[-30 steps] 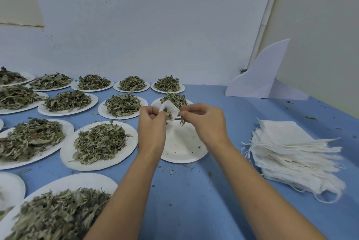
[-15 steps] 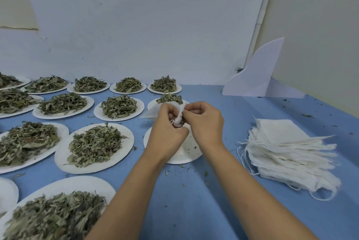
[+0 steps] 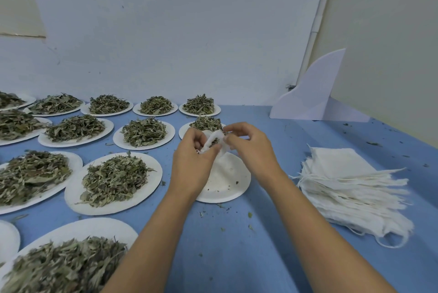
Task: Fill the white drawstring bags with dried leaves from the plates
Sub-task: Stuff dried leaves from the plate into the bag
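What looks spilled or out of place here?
Leaf crumbs litter the table near the nearly empty plate and toward its right edge. The bag stack sits askew, strings splayed. The left hand and right hand pinch one bag.

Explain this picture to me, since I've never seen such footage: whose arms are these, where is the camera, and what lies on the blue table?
There is no machine here. A person wears a camera on the head, so it looks forward and down at their own arms. The left hand and right hand both pinch a small white bag with dried leaves showing in it, above a nearly empty plate. To the left, many plates of dried leaves cover the blue table. To the right lies a stack of empty bags.
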Demonstrator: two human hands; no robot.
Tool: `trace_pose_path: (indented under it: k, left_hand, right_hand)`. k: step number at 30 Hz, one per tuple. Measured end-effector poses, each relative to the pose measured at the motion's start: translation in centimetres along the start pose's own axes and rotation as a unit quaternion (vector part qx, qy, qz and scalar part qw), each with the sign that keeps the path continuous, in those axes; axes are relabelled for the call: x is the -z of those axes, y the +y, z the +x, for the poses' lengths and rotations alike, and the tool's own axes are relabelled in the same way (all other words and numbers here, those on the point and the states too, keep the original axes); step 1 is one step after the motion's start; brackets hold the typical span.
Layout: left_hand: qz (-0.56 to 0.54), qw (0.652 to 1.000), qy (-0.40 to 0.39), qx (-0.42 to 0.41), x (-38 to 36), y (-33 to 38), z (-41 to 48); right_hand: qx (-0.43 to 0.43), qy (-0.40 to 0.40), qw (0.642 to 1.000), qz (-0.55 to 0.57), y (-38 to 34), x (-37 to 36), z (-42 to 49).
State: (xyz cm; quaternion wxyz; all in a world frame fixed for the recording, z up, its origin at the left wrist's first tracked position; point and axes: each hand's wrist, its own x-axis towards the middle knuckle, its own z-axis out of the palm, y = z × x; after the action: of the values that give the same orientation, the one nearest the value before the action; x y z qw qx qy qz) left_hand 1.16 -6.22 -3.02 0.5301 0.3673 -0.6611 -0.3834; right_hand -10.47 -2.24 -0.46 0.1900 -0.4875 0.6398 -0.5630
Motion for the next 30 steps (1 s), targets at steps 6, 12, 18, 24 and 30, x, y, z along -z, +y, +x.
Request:
trace_pose_path:
  k: [6, 12, 18, 24, 30]
  left_hand:
    - [-0.013, 0.999, 0.051, 0.008, 0.0, 0.3, 0.0]
    - [0.01, 0.991, 0.13, 0.032, 0.3, 0.4, 0.1]
    - [0.03, 0.987, 0.15, 0.039, -0.1, 0.8, -0.2]
    - [-0.049, 0.996, 0.026, 0.071, -0.4, 0.9, -0.2]
    - [-0.014, 0.994, 0.07, 0.087, -0.2, 0.4, -0.1]
  right_hand:
    - [0.086, 0.035, 0.993, -0.071, 0.0, -1.0, -0.5]
    - [0.188, 0.052, 0.977, -0.082, -0.2, -2.1, -1.4]
    - [0.146, -0.014, 0.989, -0.01, -0.2, -2.0, -1.6]
    - [0.053, 0.019, 0.998, -0.007, 0.4, -1.9, -0.8]
    - [0.09, 0.001, 0.994, -0.064, 0.6, -1.9, -1.0]
